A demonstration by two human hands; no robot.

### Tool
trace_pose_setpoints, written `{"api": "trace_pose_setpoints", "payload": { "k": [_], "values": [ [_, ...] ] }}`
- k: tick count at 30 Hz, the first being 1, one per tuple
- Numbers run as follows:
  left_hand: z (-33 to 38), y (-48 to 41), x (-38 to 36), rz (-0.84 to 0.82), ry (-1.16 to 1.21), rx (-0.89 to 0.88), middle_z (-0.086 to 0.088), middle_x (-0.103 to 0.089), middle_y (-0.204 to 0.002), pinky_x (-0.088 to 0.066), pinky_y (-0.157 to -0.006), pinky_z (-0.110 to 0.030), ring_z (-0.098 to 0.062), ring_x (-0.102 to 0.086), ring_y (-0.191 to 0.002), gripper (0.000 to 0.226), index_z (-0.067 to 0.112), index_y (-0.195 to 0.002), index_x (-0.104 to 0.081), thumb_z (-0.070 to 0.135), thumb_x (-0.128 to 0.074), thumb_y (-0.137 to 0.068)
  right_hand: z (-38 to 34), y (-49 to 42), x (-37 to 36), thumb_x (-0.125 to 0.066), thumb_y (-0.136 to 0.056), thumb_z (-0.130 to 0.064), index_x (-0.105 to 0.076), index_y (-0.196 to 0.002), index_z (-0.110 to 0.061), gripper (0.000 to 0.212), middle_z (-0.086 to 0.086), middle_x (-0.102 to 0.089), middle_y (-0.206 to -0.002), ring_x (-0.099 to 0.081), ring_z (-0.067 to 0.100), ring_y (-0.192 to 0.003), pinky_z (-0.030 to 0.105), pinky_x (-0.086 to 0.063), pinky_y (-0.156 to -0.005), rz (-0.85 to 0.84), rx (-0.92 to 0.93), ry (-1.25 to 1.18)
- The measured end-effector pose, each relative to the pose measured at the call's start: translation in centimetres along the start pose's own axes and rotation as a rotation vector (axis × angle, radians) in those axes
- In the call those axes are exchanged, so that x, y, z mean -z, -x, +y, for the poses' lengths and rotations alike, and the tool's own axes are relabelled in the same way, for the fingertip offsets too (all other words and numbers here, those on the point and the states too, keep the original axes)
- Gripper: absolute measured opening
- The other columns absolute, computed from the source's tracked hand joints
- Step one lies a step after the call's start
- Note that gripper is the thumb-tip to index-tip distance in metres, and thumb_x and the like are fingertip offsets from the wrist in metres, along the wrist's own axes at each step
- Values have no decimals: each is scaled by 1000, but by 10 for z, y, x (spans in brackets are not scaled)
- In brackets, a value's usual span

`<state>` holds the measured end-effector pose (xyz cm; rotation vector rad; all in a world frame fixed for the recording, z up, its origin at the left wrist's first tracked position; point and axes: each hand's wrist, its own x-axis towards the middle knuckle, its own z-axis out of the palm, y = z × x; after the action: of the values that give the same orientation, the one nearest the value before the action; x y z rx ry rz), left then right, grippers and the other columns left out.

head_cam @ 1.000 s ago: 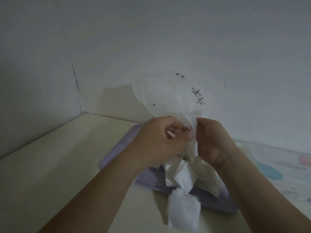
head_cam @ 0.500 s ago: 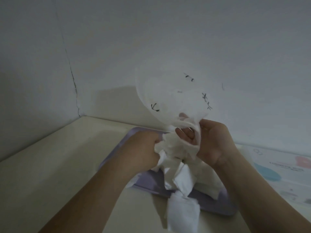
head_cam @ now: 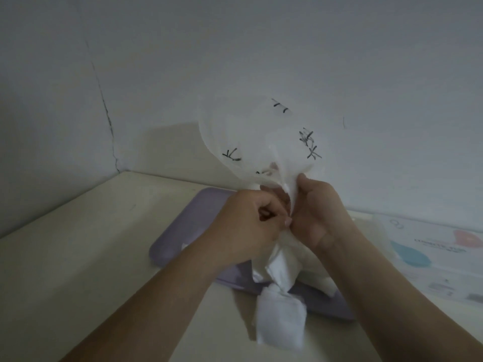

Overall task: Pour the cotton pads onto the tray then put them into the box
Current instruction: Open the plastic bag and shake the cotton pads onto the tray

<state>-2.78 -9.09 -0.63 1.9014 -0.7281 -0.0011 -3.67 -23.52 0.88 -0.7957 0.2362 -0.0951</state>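
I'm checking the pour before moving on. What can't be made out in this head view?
Head view:
Bag: cloudy plastic and dim light hide whether pads remain inside.
Cotton pads on the tray: the left hand and right hand cover the pile, so no count.
Left hand's curled fingers hide what they pinch.
Printed item at right: cut by the frame edge, lettering blurred.

Cotton pads [head_cam: 281, 270], seemingly, on lilac tray [head_cam: 183, 231]

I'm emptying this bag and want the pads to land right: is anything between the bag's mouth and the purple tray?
Nothing visible. The left hand and right hand hold the bag over the tray; fallen cotton pads pile beneath, one overhanging the near rim onto the table.
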Motion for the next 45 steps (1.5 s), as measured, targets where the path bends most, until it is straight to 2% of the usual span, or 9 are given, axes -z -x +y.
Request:
{"api": "trace_pose_setpoints", "payload": {
  "k": [5, 8, 12, 17, 22, 28, 33, 40, 45],
  "values": [
    [-12, -1, 20, -78, -259, 81, 8, -65, -57, -48, -52, -24, -2, -57, -51, 18, 18, -73, -70, 11, -70, -90, -17, -6, 11, -31, -110, -7, -68, -107, 2, 38, 14, -78, -94, -77, 27, -82, 37, -67, -65, -3, 116, -190],
    [-12, -2, 32, 4, -402, 119, 11, -73, -89, -52, -75, -25, 3, -64, -75, 20, 21, -96, -74, 34, -80, -83, -13, -6, 14, -38, -100, -3, -72, -105, 1, 34, 14, -80, -95, -78, 25, -76, 39, -68, -69, -71, 82, -162],
    [12, 1, 33, 42, -10, 197, 10, -80, -96, -58, -71, -38, -18, -77, -85, 72, 32, -101, -77, 87, -73, -54, -4, 3, 9, -58, -70, -3, -76, -90, 4, 28, 18, -75, -85, -74, 27, -69, 34, -66, -67, -243, 70, -61],
    [20, -4, 30, 28, 206, 305, -4, -82, -95, -44, -65, -43, -52, -71, -94, 95, 31, -97, -81, 107, -49, -51, -1, -3, 17, -45, -99, -6, -71, -104, 0, 27, 17, -75, -98, -74, 25, -82, 28, -61, -63, -193, 75, 73],
    [16, -4, 27, 146, 298, 276, -12, -80, -85, -40, -62, -44, -57, -69, -85, 42, 36, -94, -78, 66, -75, -65, -2, -10, 25, -43, -104, -8, -55, -135, 1, 35, 23, -67, -135, -65, 43, -125, 43, -61, -86, -132, 76, 111],
    [11, -4, 30, 158, 328, 360, -21, -77, -77, -29, -47, -27, -28, -57, -52, 29, 9, -74, -76, 19, -52, -88, -12, 0, 23, -46, -93, -16, -75, -89, -13, 30, 14, -73, -97, -66, 39, -85, 47, -51, -80, -114, 107, 120],
    [4, -3, 31, 139, 294, 384, -3, -66, -54, -36, -41, -25, -16, -53, -41, 26, 7, -77, -66, -1, -48, -95, -11, -4, 22, -60, -99, -42, -67, -131, -2, 52, 24, -70, -131, -66, 44, -121, 55, -55, -102, -113, 47, 275],
    [15, -6, 22, 167, 800, 280, -21, -68, -89, -42, -43, -26, -31, -73, -74, 19, 3, -99, -65, 16, -67, -86, 2, -18, 21, -60, -101, -19, -68, -104, -9, 14, 27, -73, -113, -70, 35, -98, 67, -56, -95, 272, 350, 373],
    [17, 11, 3, 45, 418, 354, -13, -79, -99, -38, -47, -28, -43, -74, -83, 52, 15, -115, -69, 52, -76, -80, 16, -1, 9, -45, -90, 10, -65, -110, -13, 37, 23, -73, -96, -72, 31, -78, 33, -57, -60, 268, 417, 402]
  ]
}}
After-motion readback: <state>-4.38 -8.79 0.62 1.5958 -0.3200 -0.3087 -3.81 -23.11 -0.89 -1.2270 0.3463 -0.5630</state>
